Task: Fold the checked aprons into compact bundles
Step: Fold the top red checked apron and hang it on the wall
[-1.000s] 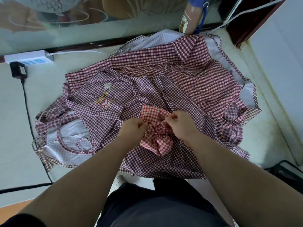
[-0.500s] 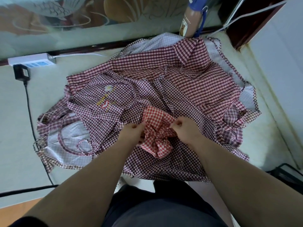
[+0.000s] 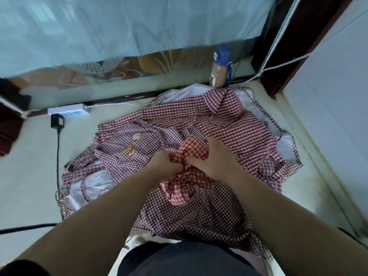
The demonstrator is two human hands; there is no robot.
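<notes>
- Left hand (image 3: 166, 163) and right hand (image 3: 216, 156) both clench the bunched bright-red checked cloth bundle (image 3: 184, 176).
- It sits atop spread dark-red checked aprons (image 3: 229, 124).
- Pale tabletop (image 3: 29, 176); white power strip (image 3: 68, 111) near the back edge.

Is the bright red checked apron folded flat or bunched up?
Bunched: the bright red checked apron is crumpled, gripped by left hand and right hand.

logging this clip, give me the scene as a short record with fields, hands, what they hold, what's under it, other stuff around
left hand: closed on the red checked bundle
right hand: gripping the same bundle from above
under the bundle: dark red checked aprons spread loosely, unfolded
surface: pale tabletop
far edge: white power strip, black adapter beside it, bottle with blue cap
</notes>
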